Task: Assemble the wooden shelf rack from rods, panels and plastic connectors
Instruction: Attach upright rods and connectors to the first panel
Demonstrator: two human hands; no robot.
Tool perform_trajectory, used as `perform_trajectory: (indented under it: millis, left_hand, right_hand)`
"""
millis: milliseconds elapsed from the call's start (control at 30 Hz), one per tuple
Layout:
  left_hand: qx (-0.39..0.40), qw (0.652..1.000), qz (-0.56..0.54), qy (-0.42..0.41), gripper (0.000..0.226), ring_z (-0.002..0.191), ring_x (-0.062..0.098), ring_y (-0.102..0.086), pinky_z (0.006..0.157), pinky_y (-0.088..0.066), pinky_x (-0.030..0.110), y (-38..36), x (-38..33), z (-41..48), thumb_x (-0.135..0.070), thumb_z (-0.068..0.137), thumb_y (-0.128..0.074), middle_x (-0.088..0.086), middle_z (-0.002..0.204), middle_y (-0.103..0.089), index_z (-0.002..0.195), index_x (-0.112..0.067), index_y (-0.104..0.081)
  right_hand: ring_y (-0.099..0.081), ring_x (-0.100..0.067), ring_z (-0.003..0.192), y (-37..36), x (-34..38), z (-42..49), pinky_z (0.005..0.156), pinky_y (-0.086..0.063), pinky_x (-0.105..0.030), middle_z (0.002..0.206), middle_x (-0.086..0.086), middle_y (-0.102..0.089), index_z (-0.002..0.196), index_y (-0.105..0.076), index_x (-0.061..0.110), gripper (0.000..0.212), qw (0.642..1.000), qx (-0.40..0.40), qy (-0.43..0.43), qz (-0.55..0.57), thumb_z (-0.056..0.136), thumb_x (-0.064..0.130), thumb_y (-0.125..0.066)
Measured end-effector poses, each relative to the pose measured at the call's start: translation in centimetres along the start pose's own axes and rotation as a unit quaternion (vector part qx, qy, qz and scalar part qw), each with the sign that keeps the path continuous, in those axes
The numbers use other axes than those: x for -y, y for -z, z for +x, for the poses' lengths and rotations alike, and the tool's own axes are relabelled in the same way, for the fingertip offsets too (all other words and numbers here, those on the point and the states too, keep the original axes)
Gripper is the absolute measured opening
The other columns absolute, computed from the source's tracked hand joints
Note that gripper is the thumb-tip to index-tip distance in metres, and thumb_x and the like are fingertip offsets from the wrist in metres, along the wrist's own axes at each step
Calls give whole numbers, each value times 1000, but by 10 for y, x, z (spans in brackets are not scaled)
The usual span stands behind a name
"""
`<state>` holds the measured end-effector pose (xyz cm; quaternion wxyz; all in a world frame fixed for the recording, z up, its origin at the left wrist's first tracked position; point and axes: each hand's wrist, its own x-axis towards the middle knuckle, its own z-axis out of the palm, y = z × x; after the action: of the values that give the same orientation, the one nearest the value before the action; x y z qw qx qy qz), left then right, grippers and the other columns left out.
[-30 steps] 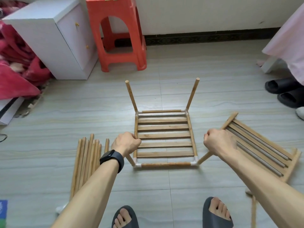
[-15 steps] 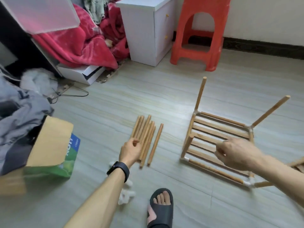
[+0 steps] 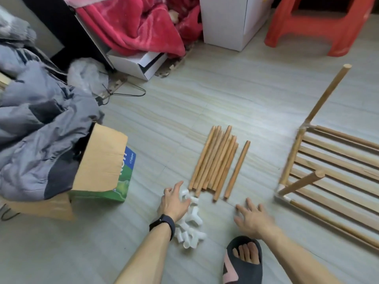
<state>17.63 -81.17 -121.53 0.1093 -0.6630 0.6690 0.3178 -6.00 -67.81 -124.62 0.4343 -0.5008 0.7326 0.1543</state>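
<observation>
Plainly the step in hand is fetching parts; the white plastic connectors (image 3: pixel 191 224) lie in a loose heap on the floor close in front of the person, and the left hand (image 3: pixel 174 202) rests over the far end of that heap with fingers spread wide, nothing visibly pinched; I judge it is about to pick one out. The loose rods (image 3: pixel 215 160) lie side by side just beyond the heap, their near ends almost touching it, one rod a little apart on the right; kept together so, rods and joints are both within reach. The right hand (image 3: pixel 253 219), somewhat blurred, hovers low near those rod ends, palm down, fingers splayed and holding nothing. Further right stands the partly built rack (image 3: pixel 328 167): a slatted panel flat on the floor, white joints at its corners, rods rising from them, so more corner pieces seem wanted next. A slippered foot (image 3: pixel 244 259) sits below the right hand; a cardboard box (image 3: pixel 102 160) and a grey jacket (image 3: pixel 41 119) lie to the left.
</observation>
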Motion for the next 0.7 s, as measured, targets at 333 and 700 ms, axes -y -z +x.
perform_trajectory:
  millis: [333, 700]
  left_hand:
    - [8, 999, 7, -37, 26, 107, 22, -60, 96, -50, 36, -23, -7, 24, -34, 95, -65, 1, 123, -58, 117, -21, -63]
    - [132, 903, -408, -14, 31, 87, 24, -70, 77, -58, 34, 38, -67, -8, -14, 98, -66, 11, 102, -72, 126, -1, -64]
  right_hand:
    - [20, -29, 155, -19, -25, -3, 127, -7, -43, 168, 6, 21, 163, -6, 35, 60, 999, 15, 23, 31, 107, 49, -23]
    - [-66, -12, 111, 45, -1, -57, 93, -50, -27, 133, 3, -65, 147, -46, 26, 60, 950, -97, 43, 294, 98, 60, -51]
